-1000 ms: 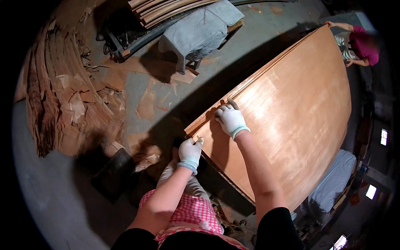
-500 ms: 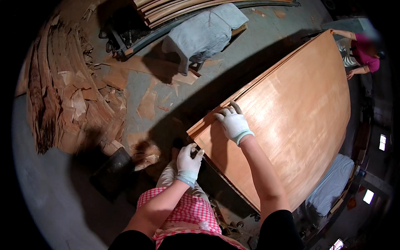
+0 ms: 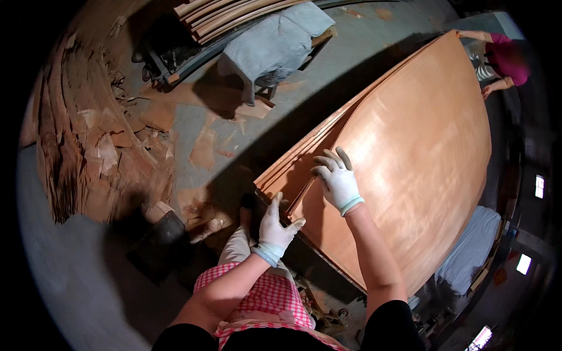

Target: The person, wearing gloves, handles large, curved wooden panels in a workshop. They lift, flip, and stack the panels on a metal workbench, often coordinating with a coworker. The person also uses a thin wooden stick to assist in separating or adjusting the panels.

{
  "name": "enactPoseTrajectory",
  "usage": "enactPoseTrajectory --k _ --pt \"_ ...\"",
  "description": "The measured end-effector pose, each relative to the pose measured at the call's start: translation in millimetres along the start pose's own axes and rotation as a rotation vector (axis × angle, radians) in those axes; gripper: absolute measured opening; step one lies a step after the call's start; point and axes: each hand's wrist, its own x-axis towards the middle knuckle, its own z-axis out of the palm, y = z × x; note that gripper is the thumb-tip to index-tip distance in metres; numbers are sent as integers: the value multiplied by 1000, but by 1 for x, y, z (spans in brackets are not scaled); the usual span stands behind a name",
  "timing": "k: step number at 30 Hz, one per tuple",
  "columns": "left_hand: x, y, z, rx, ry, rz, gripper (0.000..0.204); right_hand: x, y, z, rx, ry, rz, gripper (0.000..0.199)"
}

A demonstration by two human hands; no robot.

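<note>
A large, thin wood veneer sheet (image 3: 410, 152) lies on a stack of similar sheets (image 3: 319, 143). Its near left edge is shifted inward and bows up, baring the sheets under it. My right hand (image 3: 339, 180), in a white glove with dark fingertips, is over that edge with fingers spread, apparently touching the top sheet. My left hand (image 3: 276, 229), gloved the same way, is at the near corner of the stack. Its thumb and fingers are wide apart, with the sheet's corner close between them. Across the stack, a co-worker in a magenta top (image 3: 508, 58) has one hand at the far corner.
Torn veneer scraps (image 3: 88, 152) are heaped on the floor at left. Beyond the stack stand a cloth-covered bench (image 3: 266, 50) and a rack of long curved wood strips (image 3: 234, 17). A dark container (image 3: 158, 245) is left of my legs. Grey sheeting (image 3: 468, 251) lies at right.
The top sheet has slid right at its near edge, away from the stack's edge, and bowed up. My right hand moved right with it; my left hand's fingers spread wider.
</note>
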Motion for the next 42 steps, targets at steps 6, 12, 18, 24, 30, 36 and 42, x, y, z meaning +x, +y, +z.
enactPoseTrajectory --k 6,12,18,24,30,36,42 --pt "9 -5 19 -82 -332 -461 45 -44 -26 -7 101 287 206 47" --pt "-3 33 29 -199 -304 -450 25 -215 -136 52 1199 134 935 34" --pt "-29 90 15 -524 -231 -376 35 -340 -154 67 2279 1371 1687 84" --pt "0 -2 20 -500 -183 -662 24 -436 -89 104 2029 2126 1524 67" --pt "12 -52 32 -293 37 -683 17 -459 -76 155 1638 1659 1971 31" --pt "14 -57 38 -192 15 -745 17 -453 -61 160 1348 1653 2065 28" --pt "17 -54 45 -238 -2 -824 20 -469 -50 167 1363 1557 2123 38"
